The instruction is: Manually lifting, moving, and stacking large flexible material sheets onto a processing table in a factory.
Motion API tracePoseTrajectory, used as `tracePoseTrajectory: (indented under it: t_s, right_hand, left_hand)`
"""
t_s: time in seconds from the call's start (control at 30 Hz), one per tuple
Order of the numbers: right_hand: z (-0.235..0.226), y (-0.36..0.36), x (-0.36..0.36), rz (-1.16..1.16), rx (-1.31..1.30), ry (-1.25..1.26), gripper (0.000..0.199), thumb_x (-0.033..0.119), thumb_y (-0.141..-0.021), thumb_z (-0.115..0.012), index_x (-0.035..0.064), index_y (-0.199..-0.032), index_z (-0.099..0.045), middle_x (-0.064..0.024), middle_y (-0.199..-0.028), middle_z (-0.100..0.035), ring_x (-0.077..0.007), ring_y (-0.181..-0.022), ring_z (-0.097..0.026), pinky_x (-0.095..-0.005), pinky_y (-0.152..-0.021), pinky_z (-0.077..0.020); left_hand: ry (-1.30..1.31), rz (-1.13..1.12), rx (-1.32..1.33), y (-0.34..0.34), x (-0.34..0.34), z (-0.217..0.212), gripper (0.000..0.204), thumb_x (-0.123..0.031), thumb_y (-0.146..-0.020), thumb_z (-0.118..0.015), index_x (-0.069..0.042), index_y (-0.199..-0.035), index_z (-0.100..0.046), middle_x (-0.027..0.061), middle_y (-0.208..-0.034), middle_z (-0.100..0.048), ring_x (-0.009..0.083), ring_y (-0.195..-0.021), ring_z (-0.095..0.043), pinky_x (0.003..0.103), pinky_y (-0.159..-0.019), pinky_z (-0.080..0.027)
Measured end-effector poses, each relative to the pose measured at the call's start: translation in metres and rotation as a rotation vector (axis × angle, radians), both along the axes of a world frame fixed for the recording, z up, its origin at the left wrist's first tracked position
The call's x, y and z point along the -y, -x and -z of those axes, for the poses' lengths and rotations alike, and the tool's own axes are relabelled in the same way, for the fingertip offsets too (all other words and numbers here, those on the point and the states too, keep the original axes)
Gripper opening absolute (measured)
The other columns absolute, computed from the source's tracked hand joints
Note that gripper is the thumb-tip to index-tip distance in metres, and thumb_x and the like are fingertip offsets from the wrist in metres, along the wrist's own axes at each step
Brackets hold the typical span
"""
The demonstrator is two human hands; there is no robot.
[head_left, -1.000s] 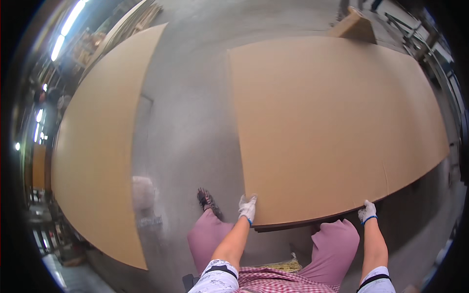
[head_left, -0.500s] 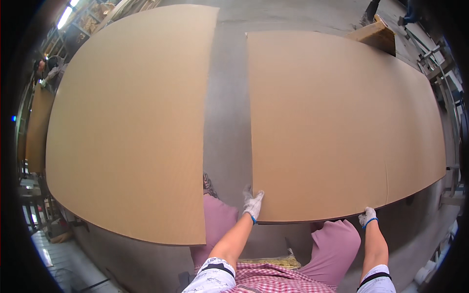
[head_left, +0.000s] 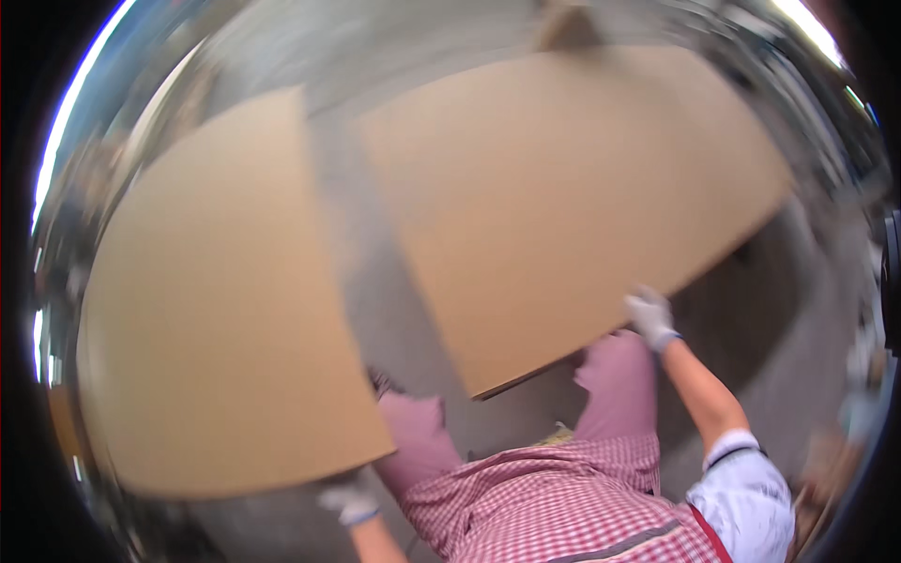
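Observation:
Two large brown cardboard sheets lie side by side with a strip of grey floor between them. At the near edge of the right cardboard sheet point(head_left: 572, 188), my gloved right hand point(head_left: 649, 314) is closed on the rim. My left hand point(head_left: 349, 502), also in a white glove, is low beside the near edge of the left cardboard sheet point(head_left: 216, 310). Motion smears its fingers, and whether they touch that edge I cannot tell. The right sheet's near edge shows a dark layer beneath it.
A brown box-like block point(head_left: 568, 26) stands beyond the right sheet's far edge. My legs in pink trousers point(head_left: 621, 375) straddle the near side, under a checked apron point(head_left: 544, 493). Blurred racks and frames point(head_left: 798, 103) line the right side.
My left hand has left the right sheet's corner and moved left and down to the left sheet's near edge. My right hand stays at the right sheet's near edge. The view has turned.

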State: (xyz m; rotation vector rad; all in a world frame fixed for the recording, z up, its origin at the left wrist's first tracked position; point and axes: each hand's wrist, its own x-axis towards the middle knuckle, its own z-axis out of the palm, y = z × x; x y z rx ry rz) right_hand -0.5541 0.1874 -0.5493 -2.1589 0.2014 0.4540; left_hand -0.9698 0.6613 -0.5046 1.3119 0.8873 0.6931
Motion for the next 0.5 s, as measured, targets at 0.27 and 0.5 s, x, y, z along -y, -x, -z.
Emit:
tracePoseTrajectory:
  t_s: [0.27,0.5]
  right_hand:
    - [-0.115,0.230,-0.221,-0.864,-0.115,-0.783,0.084,0.046,-0.082,-0.068,0.0028,-0.145,-0.032,-0.0232,-0.132,-0.053,-0.0317,-0.123,-0.051,-0.0356,-0.104,-0.0397]
    - [-0.122,0.164,-0.200,-0.545,0.193,-0.387,0.042,0.019,-0.092,-0.055,0.0037,-0.130,-0.054,-0.0129,-0.122,-0.063,-0.0239,-0.113,-0.059,-0.0323,-0.092,-0.0463]
  left_hand:
    - [-0.663,0.012,-0.031,-0.048,-0.022,-0.068,0.056,-0.041,-0.095,-0.049,0.001,-0.131,-0.049,0.0185,-0.128,-0.055,0.0329,-0.110,-0.055,0.042,-0.095,-0.045]
    - [0.375,0.217,0.455,-0.053,0.125,-0.182,0.064,-0.037,-0.084,-0.065,0.001,-0.132,-0.048,0.0186,-0.128,-0.055,0.0355,-0.116,-0.051,0.048,-0.101,-0.041]
